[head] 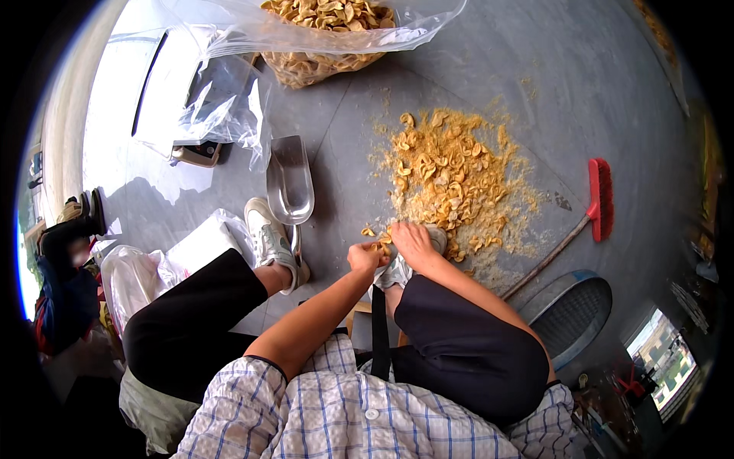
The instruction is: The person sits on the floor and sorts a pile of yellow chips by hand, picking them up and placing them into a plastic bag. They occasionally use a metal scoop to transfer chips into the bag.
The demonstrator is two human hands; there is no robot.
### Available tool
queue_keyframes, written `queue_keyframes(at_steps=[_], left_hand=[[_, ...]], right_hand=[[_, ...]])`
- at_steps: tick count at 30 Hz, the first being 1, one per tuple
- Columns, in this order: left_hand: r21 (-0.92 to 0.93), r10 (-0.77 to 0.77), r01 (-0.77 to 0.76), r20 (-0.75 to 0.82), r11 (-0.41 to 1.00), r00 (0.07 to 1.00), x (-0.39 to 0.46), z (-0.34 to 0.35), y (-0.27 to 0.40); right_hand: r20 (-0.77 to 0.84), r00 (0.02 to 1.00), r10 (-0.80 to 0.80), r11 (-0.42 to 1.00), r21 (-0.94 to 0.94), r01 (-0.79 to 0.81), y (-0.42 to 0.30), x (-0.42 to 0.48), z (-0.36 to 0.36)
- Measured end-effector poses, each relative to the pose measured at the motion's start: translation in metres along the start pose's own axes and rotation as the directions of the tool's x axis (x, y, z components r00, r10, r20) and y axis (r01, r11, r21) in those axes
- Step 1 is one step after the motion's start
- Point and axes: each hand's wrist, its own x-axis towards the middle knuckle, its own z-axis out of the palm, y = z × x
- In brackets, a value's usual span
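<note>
A heap of curled, yellow-brown dried slices, mixed with crumbs and pale powder, lies spread on the grey floor in front of me. My left hand is curled around a few dried slices just before my right shoe. Close beside it, my right hand reaches down over the heap's near edge, its back turned up. Its fingertips are partly hidden, so whether it grips a slice is unclear. A couple of loose slices lie on the floor by my hands.
A metal scoop rests by my left shoe. Beyond stands a clear bag of dried slices, beside a scale under plastic. At right are a red brush and a round sieve-like basket. Another person sits far left.
</note>
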Motion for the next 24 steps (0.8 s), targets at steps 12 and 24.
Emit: queue_keyframes(at_steps=[12, 24], left_hand=[[-0.324, -0.045, 0.134, 0.269, 0.936, 0.962, -0.014, 0.006, 0.034], [-0.248, -0.065, 0.391, 0.769, 0.886, 0.636, -0.001, -0.006, 0.053]], right_hand=[[0.116, 0.990, 0.078, 0.804, 0.579, -0.131, 0.018, -0.004, -0.034], [-0.189, 0.951, -0.244, 0.762, 0.569, 0.308, -0.013, 0.002, -0.080]])
